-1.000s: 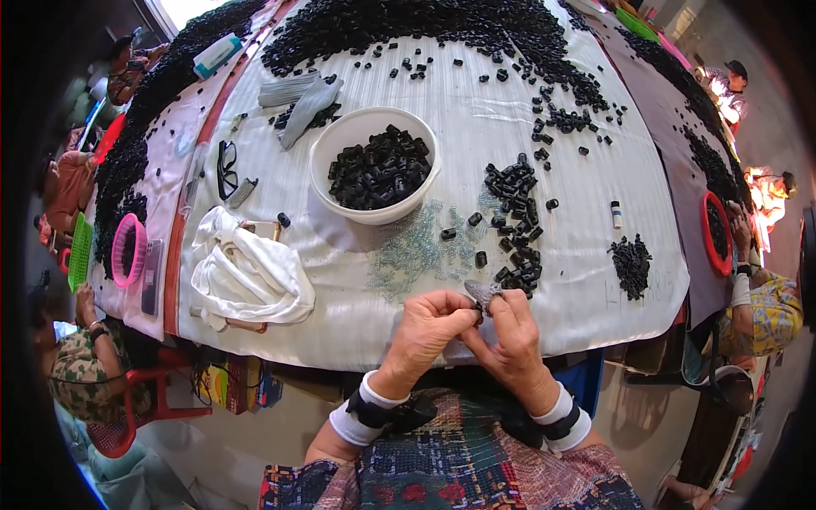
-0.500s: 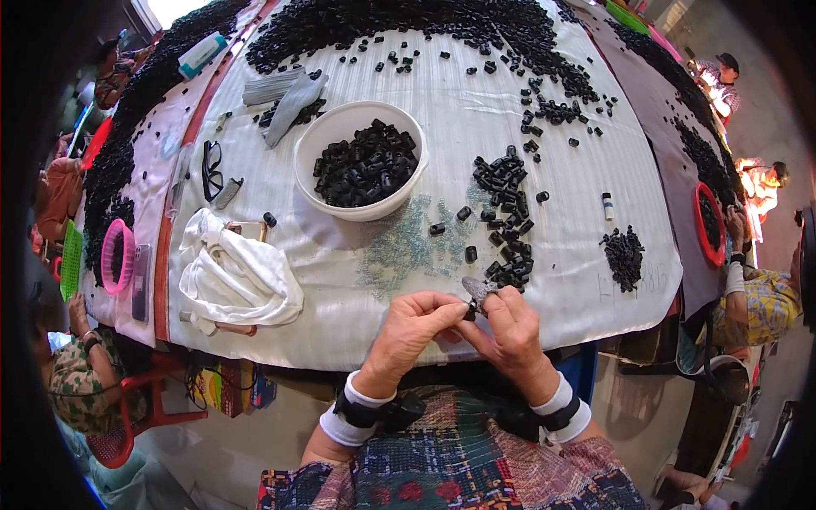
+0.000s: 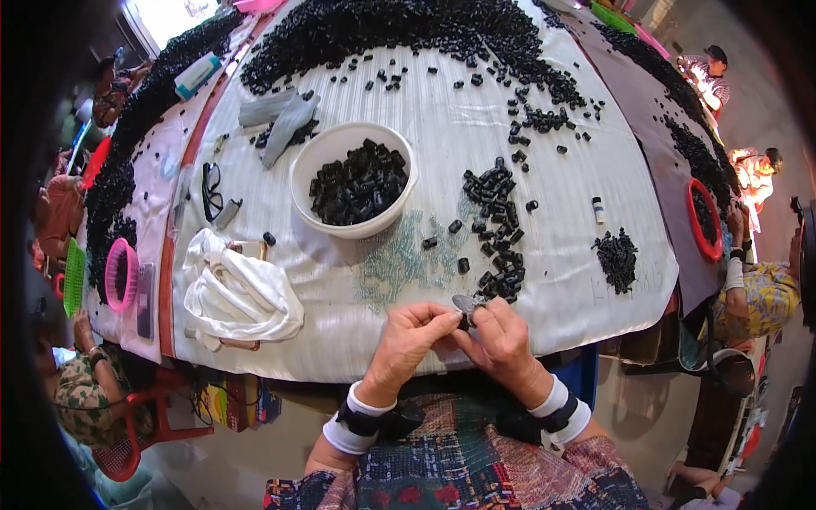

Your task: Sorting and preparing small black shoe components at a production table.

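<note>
At the table's near edge my left hand (image 3: 408,342) and my right hand (image 3: 504,344) meet, thumbs and fingers pinched. Between the fingertips shows a small black piece (image 3: 464,322), mostly hidden. A rough grey oval thing (image 3: 466,303) sticks out at my right index finger; whether it is a finger cover or a tool I cannot make out. Just beyond my hands lies a trail of short black cylinders (image 3: 501,246). Left of it, tiny clear bluish pieces (image 3: 399,263) are scattered. Further off stands a white bowl (image 3: 411,189) part full of black cylinders.
To the left lie a white cloth (image 3: 242,289), black glasses (image 3: 212,191) and a grey cloth (image 3: 289,127). A heap of black pieces (image 3: 399,30) covers the far end. Right are a small bottle (image 3: 598,211) and a small black pile (image 3: 615,259). People sit at both sides.
The view has shifted slightly. My hands stay together at the same spot, still pinching the small black piece, with the fingers a little turned.
</note>
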Action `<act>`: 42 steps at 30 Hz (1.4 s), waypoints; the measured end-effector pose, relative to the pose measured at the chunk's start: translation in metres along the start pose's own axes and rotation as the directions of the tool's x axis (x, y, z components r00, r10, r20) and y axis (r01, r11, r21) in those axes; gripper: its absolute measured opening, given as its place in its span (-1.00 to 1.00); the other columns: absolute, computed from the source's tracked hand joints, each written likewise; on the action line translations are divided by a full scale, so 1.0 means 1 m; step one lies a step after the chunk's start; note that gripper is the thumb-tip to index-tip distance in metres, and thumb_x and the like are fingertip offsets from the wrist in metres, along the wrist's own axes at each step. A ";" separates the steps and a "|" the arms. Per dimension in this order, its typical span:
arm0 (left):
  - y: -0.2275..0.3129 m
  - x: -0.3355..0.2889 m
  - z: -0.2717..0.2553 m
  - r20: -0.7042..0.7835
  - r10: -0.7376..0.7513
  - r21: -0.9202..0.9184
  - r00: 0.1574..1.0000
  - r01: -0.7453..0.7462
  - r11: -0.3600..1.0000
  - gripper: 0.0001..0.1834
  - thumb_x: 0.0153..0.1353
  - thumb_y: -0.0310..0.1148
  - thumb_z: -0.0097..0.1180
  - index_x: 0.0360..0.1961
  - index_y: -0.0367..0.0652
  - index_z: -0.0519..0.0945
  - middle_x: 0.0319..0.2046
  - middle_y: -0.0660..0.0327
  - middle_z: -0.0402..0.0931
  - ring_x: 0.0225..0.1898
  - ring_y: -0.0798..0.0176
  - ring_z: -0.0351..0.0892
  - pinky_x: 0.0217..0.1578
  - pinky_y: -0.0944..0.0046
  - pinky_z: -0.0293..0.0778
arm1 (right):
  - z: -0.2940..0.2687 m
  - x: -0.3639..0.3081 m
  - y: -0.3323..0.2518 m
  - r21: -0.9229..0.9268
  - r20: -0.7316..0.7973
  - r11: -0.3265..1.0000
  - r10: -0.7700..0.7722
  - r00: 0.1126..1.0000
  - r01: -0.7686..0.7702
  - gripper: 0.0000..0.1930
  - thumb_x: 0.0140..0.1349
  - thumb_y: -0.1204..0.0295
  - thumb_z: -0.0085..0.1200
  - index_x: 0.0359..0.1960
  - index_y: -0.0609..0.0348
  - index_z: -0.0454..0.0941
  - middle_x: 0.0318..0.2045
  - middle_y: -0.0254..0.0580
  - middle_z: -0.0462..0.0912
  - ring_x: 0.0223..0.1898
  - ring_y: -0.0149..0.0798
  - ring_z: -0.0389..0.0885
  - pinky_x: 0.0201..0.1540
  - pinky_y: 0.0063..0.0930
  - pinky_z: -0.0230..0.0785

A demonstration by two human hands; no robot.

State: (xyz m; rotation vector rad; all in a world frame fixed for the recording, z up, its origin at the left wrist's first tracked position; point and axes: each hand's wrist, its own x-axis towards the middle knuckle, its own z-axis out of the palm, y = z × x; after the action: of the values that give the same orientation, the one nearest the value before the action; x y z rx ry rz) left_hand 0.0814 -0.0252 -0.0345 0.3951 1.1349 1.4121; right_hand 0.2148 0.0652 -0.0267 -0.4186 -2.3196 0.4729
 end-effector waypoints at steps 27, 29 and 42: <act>0.092 0.024 -0.024 -0.304 0.358 -0.093 0.883 -0.401 0.911 -0.74 0.28 -0.34 -0.01 -0.10 -0.29 0.43 -0.33 0.04 0.57 -0.42 0.24 0.62 -0.50 0.36 0.60 | -0.033 -0.005 0.044 0.152 -0.118 0.916 0.390 0.913 -0.372 -0.83 0.02 0.64 0.08 -0.30 0.31 0.46 -0.45 -0.02 0.49 -0.41 -0.05 0.48 -0.36 -0.32 0.35; 0.072 0.018 -0.028 -0.267 0.349 -0.062 0.898 -0.378 0.924 -0.77 0.27 -0.34 0.00 -0.14 -0.26 0.47 -0.33 0.08 0.59 -0.41 0.28 0.63 -0.49 0.35 0.60 | -0.026 0.001 0.044 0.160 -0.097 0.923 0.368 0.925 -0.350 -0.76 0.01 0.66 0.06 -0.22 0.31 0.48 -0.39 0.02 0.52 -0.34 0.01 0.49 -0.29 -0.29 0.37; 0.010 0.006 -0.010 -0.018 0.007 -0.067 1.000 -0.008 0.998 -0.79 0.22 -0.39 0.09 -0.16 -0.28 0.48 -0.35 0.14 0.58 -0.40 0.40 0.58 -0.45 0.47 0.53 | 0.018 0.034 0.052 -0.191 0.155 0.980 0.091 0.984 -0.061 -0.68 -0.09 0.50 0.08 -0.21 0.23 0.43 -0.34 -0.12 0.52 -0.23 -0.11 0.44 -0.18 -0.29 0.30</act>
State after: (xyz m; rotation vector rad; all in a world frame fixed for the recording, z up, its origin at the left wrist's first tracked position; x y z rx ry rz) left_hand 0.0665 -0.0218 -0.0333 0.3400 1.0977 1.4590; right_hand 0.1872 0.1214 -0.0419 -0.5791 -2.5246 0.3390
